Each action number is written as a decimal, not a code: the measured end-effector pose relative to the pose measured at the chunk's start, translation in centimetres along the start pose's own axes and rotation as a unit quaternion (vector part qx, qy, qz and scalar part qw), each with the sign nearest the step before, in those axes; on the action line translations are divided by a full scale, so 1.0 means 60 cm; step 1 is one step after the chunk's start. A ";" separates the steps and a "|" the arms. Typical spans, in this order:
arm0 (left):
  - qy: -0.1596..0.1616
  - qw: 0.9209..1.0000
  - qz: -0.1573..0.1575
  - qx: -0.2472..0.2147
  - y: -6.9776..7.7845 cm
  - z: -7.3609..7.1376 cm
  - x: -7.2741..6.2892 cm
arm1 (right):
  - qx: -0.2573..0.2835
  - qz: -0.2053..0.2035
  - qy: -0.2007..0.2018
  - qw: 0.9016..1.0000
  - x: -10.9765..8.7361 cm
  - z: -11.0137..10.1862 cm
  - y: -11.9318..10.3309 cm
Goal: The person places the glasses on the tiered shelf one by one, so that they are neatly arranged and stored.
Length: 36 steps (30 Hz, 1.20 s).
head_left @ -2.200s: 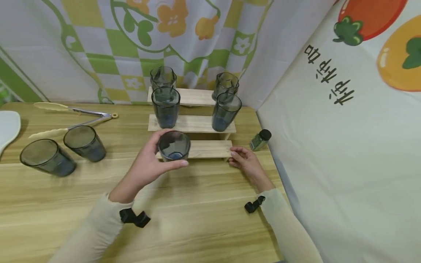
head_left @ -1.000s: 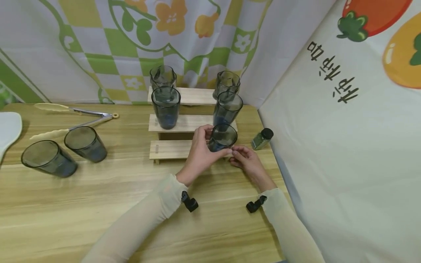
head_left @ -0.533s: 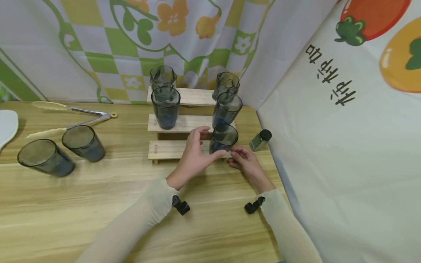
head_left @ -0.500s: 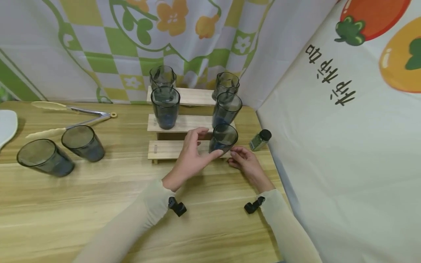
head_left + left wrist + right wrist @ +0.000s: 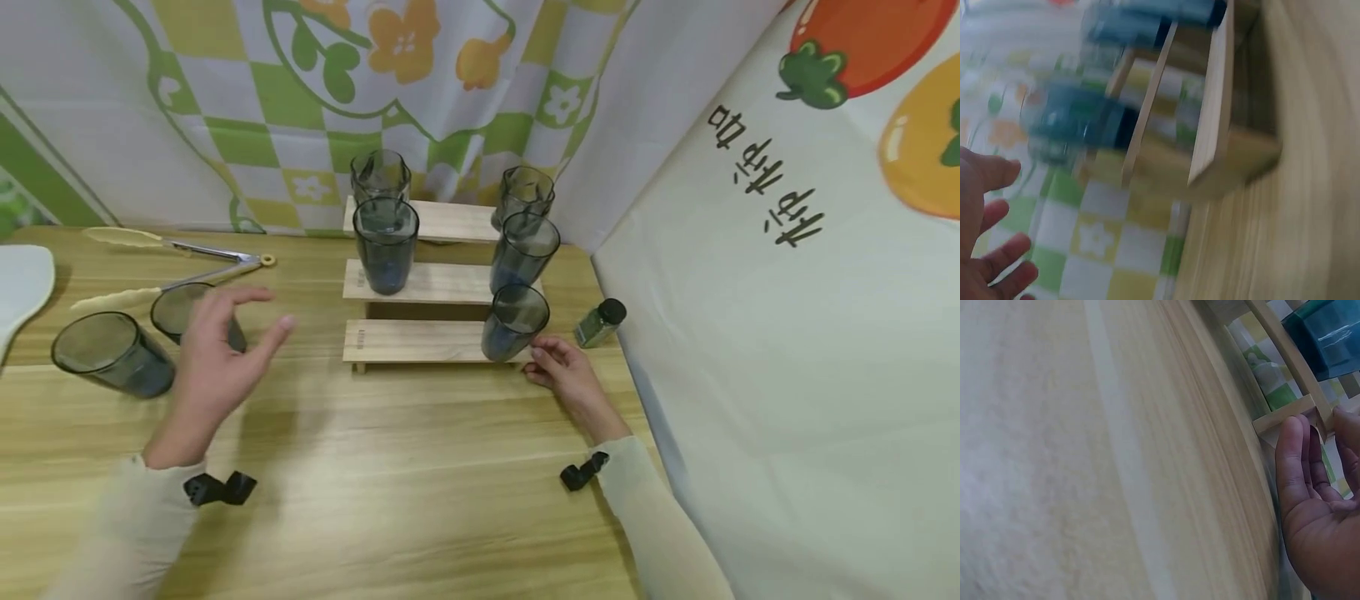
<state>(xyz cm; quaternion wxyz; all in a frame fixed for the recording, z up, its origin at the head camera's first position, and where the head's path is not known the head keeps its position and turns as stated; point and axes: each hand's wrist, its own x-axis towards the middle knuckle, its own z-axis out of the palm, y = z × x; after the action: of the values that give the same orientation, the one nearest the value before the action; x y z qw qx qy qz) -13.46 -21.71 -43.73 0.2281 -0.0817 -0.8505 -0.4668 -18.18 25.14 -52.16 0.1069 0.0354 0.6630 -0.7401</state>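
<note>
My left hand is held with thumb and fingers spread and nothing between them. It hovers over the left side of the table, partly covering a smoky glass tumbler. A second tumbler stands beside that one. At the right, my right hand pinches the end of the lowest step of a three-tier wooden rack; the right wrist view shows the thumb and fingers on either side of the board. A tumbler stands on that step's right end, close to these fingers.
On the middle step are two tumblers, and two wavy glasses top the rack. Tongs lie at the back left near a white utensil. A small black-capped jar stands by the right wall.
My left hand carried a tumbler rightward along the lowest step, let go of it at the right end, then swung left to the other tumblers. My right hand stays on the rack.
</note>
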 end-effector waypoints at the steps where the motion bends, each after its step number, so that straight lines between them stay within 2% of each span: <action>1: 0.014 1.000 -0.017 0.011 -0.012 -0.013 0.006 | 0.002 0.000 0.002 1.000 0.000 -0.001 0.000; 4: 0.032 0.997 -0.060 0.040 -0.043 -0.040 0.018 | 0.003 0.007 0.003 1.000 0.000 0.001 0.000; 7: 0.037 0.995 -0.080 0.057 -0.065 -0.051 0.021 | -0.003 0.014 -0.004 1.000 0.000 0.004 0.002; 10: 0.045 0.993 -0.092 0.056 -0.069 -0.052 0.019 | -0.007 0.012 -0.009 1.000 0.001 0.006 0.001; 13: 0.041 0.992 -0.105 0.049 -0.060 -0.050 0.015 | -0.007 0.008 -0.009 1.000 0.001 0.005 0.000; 15: 0.033 0.991 -0.120 0.038 -0.053 -0.049 0.012 | -0.006 0.007 -0.010 1.000 0.000 0.003 -0.001; 18: 0.012 0.986 -0.164 0.007 -0.050 -0.050 0.008 | -0.006 0.007 -0.012 1.000 0.000 0.000 -0.001; 21: -0.022 0.977 -0.208 -0.045 -0.064 -0.051 0.006 | -0.001 0.008 -0.009 1.000 -0.001 -0.004 0.002; 24: -0.050 0.968 -0.232 -0.082 -0.086 -0.051 0.004 | 0.003 0.014 -0.008 1.000 0.000 -0.005 0.005; 27: -0.057 0.966 -0.232 -0.099 -0.102 -0.048 0.001 | 0.001 0.014 -0.009 1.000 -0.001 -0.004 0.007; 29: -0.060 0.967 -0.230 -0.094 -0.105 -0.045 -0.003 | -0.001 0.012 -0.007 1.000 -0.001 -0.004 0.006; 36: -0.073 0.973 -0.211 -0.063 -0.092 -0.043 -0.011 | 0.000 0.007 -0.010 1.000 -0.002 -0.004 -0.004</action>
<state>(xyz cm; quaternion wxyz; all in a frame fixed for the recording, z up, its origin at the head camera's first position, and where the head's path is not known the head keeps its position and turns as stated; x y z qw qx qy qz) -14.00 -26.84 -47.01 0.0560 0.0512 -0.8317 -0.5501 -18.11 25.43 -51.94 0.1189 0.0330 0.6619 -0.7394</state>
